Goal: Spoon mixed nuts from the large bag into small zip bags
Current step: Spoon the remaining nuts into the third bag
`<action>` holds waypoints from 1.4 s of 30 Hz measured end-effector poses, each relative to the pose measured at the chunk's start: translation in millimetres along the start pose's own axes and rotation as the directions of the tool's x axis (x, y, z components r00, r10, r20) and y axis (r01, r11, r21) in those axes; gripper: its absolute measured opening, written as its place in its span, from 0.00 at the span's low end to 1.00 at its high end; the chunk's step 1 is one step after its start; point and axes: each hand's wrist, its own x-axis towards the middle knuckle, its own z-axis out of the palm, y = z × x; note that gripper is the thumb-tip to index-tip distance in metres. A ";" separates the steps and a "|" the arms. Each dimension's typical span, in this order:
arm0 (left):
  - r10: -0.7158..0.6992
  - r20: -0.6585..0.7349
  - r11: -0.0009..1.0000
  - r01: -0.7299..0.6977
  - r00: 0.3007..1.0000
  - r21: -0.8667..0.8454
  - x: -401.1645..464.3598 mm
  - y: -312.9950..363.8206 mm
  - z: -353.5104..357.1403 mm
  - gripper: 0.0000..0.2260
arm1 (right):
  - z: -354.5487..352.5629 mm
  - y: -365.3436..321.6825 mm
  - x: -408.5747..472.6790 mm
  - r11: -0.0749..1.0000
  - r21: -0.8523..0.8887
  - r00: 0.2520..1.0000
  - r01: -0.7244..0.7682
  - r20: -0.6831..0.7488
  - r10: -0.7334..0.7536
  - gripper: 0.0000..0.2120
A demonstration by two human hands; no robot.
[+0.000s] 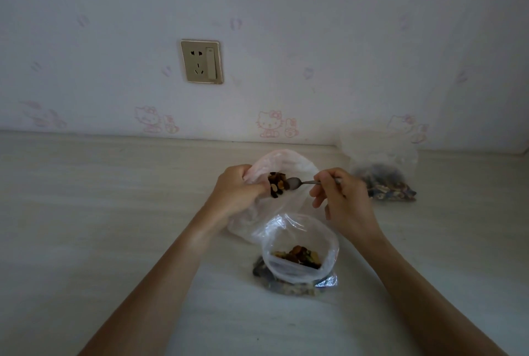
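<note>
Head view: my left hand [237, 188] grips the large bag [286, 163]; my right hand [340, 198] pinches the spoon [300, 183]. I'd scoop level, then carry toward six o'clock into the open zip bag [300, 244].

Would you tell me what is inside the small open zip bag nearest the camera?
The small zip bag holds a shallow layer of mixed nuts, seen through its open mouth. Its own folded plastic hides how deep they go.

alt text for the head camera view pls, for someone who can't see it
A person's right hand holds a spoon at the mouth of a large plastic bag of mixed nuts, gripped by the left hand. An open small zip bag, partly filled, stands nearer on the pale table; another filled bag sits far right.
</note>
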 end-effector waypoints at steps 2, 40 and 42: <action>-0.035 0.006 0.999 0.036 0.999 -0.038 0.2 0.6 -1.4 0.05 | 2.0 -1.1 -1.1 0.997 0.062 0.999 -0.044 0.016 0.043 0.11; 0.128 -0.063 0.991 -0.131 0.990 -0.035 6.4 -3.1 -20.7 0.23 | -11.4 -12.4 -5.9 0.809 0.501 0.949 -0.307 0.098 0.299 0.13; 0.148 -0.100 0.986 -0.155 0.984 -0.061 4.0 1.4 -25.4 0.24 | -13.3 -16.1 -6.8 0.813 0.497 0.951 -0.302 0.101 0.292 0.13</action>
